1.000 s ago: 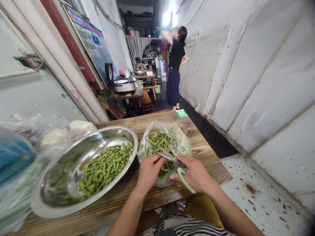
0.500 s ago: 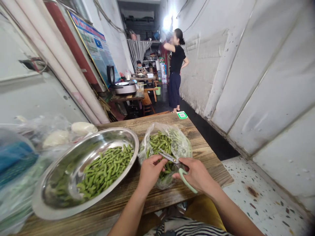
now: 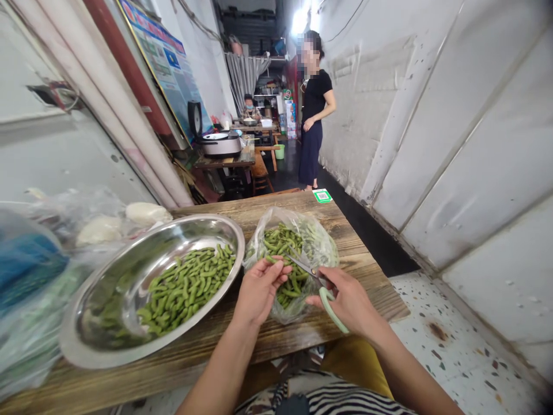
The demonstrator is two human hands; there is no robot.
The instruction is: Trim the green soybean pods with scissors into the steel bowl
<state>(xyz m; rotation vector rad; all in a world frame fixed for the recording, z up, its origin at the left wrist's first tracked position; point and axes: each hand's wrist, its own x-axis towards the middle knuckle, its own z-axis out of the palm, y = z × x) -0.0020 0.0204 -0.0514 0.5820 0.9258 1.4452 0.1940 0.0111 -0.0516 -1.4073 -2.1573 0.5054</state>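
Observation:
Between the thumb and fingers of my left hand (image 3: 262,288) is a green soybean pod (image 3: 271,260), its far end sticking out. My right hand (image 3: 345,297) grips a pair of scissors (image 3: 327,305) with pale green handles; the blades point up and left, a little apart, close to the left fingertips. Beneath both hands lies an open clear plastic bag (image 3: 322,245) full of soybean pods (image 3: 283,235). To the left, a large oval steel basin (image 3: 129,268) holds a heap of pods (image 3: 188,288) on its right side.
Clear plastic bags with pale contents (image 3: 101,230) crowd the wooden table's (image 3: 360,271) left end. A QR code card (image 3: 322,196) lies at its far corner. Beyond, a person in black (image 3: 317,104) stands by the wall, and a rice cooker (image 3: 221,144) sits on another table.
My left hand has shifted slightly up and turned, so the pod now shows in its fingers. The scissors have drawn a little away from it. The standing person has lowered an arm.

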